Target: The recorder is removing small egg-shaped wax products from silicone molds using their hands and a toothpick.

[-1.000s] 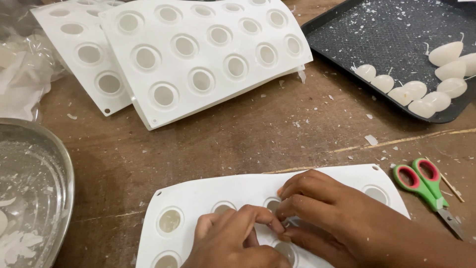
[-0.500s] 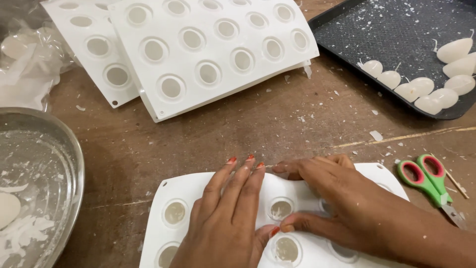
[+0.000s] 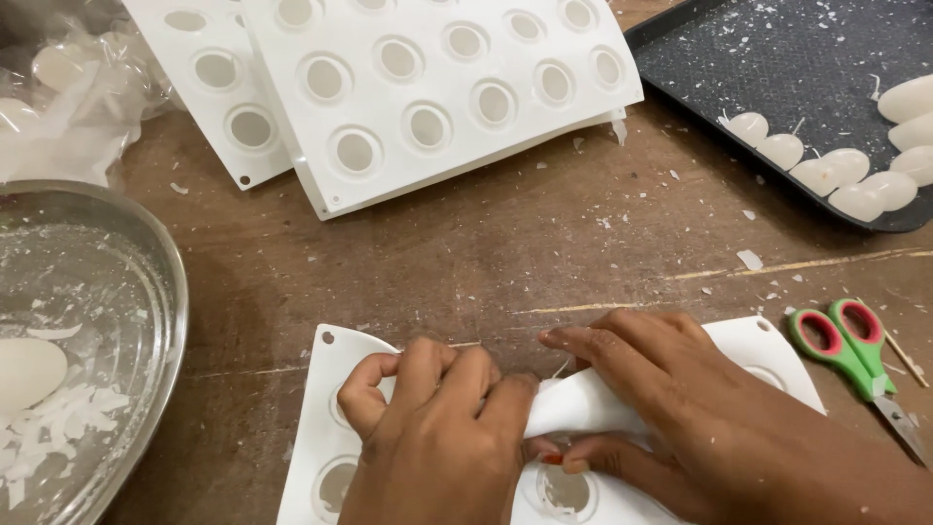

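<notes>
Both hands grip the white silicone mould (image 3: pixel 758 355) lying at the near edge of the wooden counter (image 3: pixel 466 253): the left hand (image 3: pixel 437 437) is curled shut on a raised fold of it, and the right hand (image 3: pixel 671 408) pinches the same fold from the right, fingers over the top and thumb beneath. Just right of the mould lie green-handled scissors (image 3: pixel 846 350). Far across the counter, two more white moulds (image 3: pixel 428 87) overlap. A black tray (image 3: pixel 777 58) at far right holds pale egg-shaped wax pieces (image 3: pixel 836 175). A metal bowl (image 3: pixel 146 292) with wax flakes sits at left.
</notes>
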